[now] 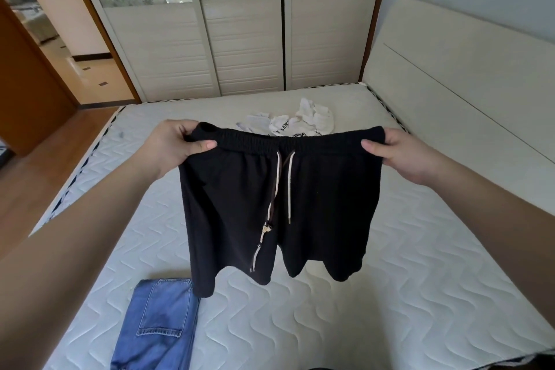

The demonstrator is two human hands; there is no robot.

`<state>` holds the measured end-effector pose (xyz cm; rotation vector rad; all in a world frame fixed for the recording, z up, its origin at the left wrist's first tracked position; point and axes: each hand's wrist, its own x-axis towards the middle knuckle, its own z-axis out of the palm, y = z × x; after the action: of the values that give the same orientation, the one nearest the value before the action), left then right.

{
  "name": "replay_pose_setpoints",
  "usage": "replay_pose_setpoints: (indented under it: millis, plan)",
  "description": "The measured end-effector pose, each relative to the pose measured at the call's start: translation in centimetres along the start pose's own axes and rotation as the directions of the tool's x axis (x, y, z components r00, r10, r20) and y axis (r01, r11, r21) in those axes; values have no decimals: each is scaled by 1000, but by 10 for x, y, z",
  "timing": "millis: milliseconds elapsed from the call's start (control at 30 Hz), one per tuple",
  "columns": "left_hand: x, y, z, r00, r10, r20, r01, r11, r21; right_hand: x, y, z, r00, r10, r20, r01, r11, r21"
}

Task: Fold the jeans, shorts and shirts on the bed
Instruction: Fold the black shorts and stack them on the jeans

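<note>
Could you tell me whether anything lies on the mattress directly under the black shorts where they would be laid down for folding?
Mostly not. The black shorts hang from the left hand and right hand over bare mattress. Only the folded jeans sit below the left leg hem; the white shirt lies farther back.

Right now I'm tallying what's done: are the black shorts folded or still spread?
Spread, not folded: the left hand and right hand hold the black shorts by the waistband, both legs hanging full length above the mattress.

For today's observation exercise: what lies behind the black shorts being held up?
Behind the black shorts a crumpled white shirt with dark print shows above the waistband on the mattress. Its lower part is covered by the shorts.
</note>
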<state>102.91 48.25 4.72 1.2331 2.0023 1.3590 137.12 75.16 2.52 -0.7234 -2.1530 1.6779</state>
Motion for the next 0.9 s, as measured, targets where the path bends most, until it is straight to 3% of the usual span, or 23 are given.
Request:
replay_pose_setpoints:
  millis: [200, 400, 533, 633, 800, 900]
  plan:
    - [-10, -3, -6, 971, -82, 224, 82, 997, 7, -6, 7, 7, 998, 7, 68, -22, 975, 220]
    - [-26, -2, 5, 915, -131, 383, 260, 915, -309, -9, 13, 6, 992, 105, 76, -125, 926, 357]
    - [-35, 4, 29, 931, -261, 254, 354, 815, -459, -6, 9, 20, 990, 139, -5, -125, 901, 415]
    - [-38, 9, 56, 949, -299, 101, 297, 739, -605, -4, 8, 37, 982, 164, -89, -105, 881, 462]
    - [-42, 8, 73, 968, -245, -44, 169, 777, -607, -6, 8, 43, 989, 86, -118, -29, 907, 420]
    - [-43, -2, 58, 973, -224, -60, 153, 815, -559, -12, 8, 29, 990, 69, -120, -23, 936, 351]
